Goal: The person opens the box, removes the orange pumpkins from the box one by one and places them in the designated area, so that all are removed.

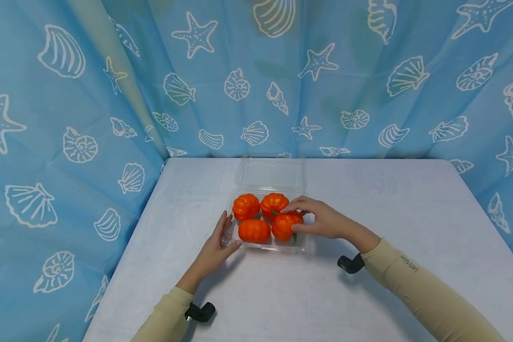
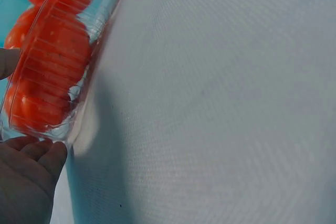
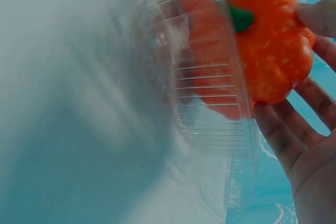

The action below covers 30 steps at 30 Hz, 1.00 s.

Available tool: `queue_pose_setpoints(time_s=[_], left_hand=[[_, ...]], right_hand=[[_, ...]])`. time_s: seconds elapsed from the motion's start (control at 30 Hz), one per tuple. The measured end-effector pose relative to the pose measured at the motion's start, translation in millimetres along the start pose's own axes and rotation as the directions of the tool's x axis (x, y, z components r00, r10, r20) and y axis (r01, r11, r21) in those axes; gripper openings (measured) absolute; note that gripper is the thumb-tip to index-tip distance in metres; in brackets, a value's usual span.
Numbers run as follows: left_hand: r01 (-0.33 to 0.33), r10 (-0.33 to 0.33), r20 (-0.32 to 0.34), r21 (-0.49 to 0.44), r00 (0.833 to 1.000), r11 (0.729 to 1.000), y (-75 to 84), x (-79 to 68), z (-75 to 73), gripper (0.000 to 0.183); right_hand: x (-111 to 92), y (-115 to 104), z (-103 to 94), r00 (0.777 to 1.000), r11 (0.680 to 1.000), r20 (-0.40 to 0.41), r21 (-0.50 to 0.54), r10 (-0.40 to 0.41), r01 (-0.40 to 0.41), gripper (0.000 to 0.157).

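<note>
The right fingers (image 3: 276, 136) hold a glossy, ribbed, green-stemmed orange pumpkin (image 3: 273, 45)

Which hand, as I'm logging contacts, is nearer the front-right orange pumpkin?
Right. The right hand grips the front-right pumpkin; the left hand is at the left side of the clear container, past the front-left pumpkin.

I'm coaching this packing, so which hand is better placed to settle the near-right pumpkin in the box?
Right, I'd say: the right hand grips that pumpkin, while the left hand is at the opposite end of the box.
</note>
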<state>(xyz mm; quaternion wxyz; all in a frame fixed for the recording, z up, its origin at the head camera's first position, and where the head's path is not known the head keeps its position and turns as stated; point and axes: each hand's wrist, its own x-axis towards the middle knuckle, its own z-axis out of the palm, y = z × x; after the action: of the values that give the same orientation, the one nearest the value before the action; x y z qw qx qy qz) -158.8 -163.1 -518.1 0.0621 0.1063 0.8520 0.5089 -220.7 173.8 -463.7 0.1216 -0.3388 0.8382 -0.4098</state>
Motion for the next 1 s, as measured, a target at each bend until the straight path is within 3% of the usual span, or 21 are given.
queue_pose_setpoints(time_s=[0.13,0.33,0.83,1.0], left_hand=[[0.001,-0.001,-0.001,0.003,1.000,1.000,0.8,0.1,-0.1,0.096],[0.006,-0.006,-0.002,0.004,1.000,1.000,2.4,-0.2,0.1,0.096],[0.011,-0.011,0.004,0.002,1.000,1.000,3.9,-0.2,0.8,0.096],[0.008,-0.008,0.006,0.001,1.000,1.000,5.2,-0.5,0.1,0.096]], right_hand=[[0.4,-2.1,-2.4,1.000,0.999,-0.010,0.037,0.011,-0.011,0.042],[1.2,-0.9,0.8,0.999,0.999,0.034,0.029,0.034,-0.035,0.040],[-0.6,-4.6,2.1,0.997,0.994,0.072,-0.107,0.024,-0.016,0.039],[-1.5,-5.2,1.8,0.994,0.990,0.109,-0.133,-0.022,0.036,0.038]])
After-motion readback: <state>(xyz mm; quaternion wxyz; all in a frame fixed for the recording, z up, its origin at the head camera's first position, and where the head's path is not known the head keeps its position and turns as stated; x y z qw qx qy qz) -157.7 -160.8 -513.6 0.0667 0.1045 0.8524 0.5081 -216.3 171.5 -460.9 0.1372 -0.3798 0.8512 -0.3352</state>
